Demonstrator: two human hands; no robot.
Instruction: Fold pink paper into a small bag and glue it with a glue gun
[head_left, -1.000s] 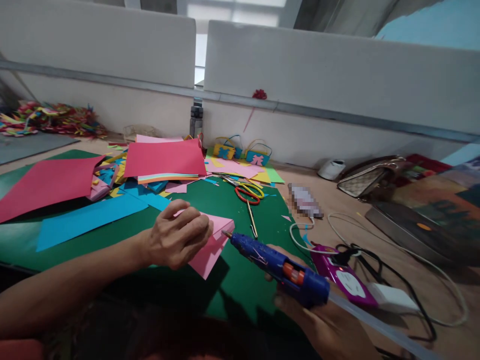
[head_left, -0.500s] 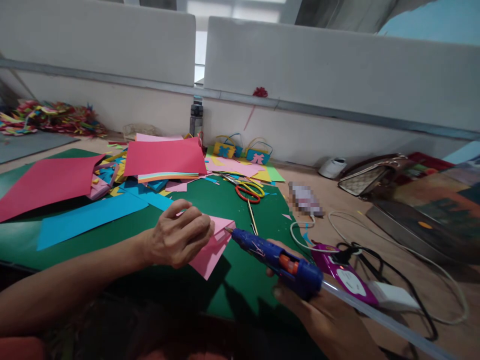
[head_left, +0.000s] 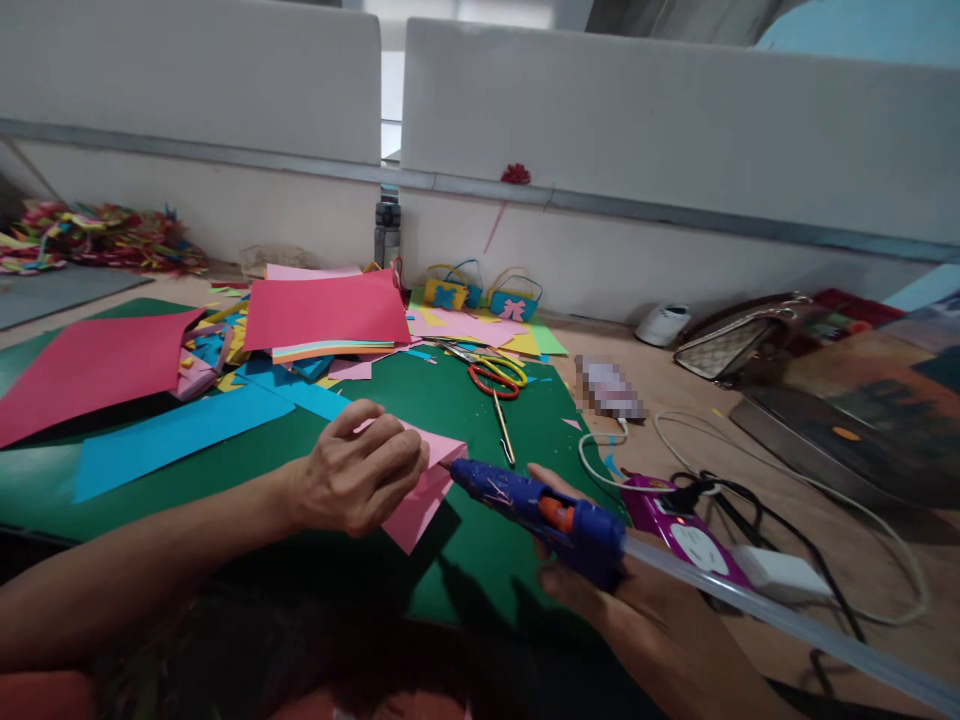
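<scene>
A folded piece of pink paper (head_left: pixel 420 510) is pinched in my left hand (head_left: pixel 364 468), above the green board (head_left: pixel 420 595). My right hand (head_left: pixel 600 590) grips a blue hot glue gun (head_left: pixel 540 515), with a long clear glue stick (head_left: pixel 750 590) sticking out of its back. The gun's nozzle points left and meets the upper fold of the pink paper near its right corner; whether glue is coming out is too small to tell. My left fingers hide the paper's left part.
Scissors (head_left: pixel 497 377) and a gold pen (head_left: pixel 504 430) lie beyond my hands. Red sheets (head_left: pixel 326 312) and blue strips (head_left: pixel 184 440) are at left, small paper bags (head_left: pixel 514 302) at the back. A purple power strip (head_left: pixel 682 535) with cables and a phone (head_left: pixel 609 388) lie right.
The glue gun has shifted slightly left along the pink paper's fold, my right hand with it. My left hand has kept its hold on the paper.
</scene>
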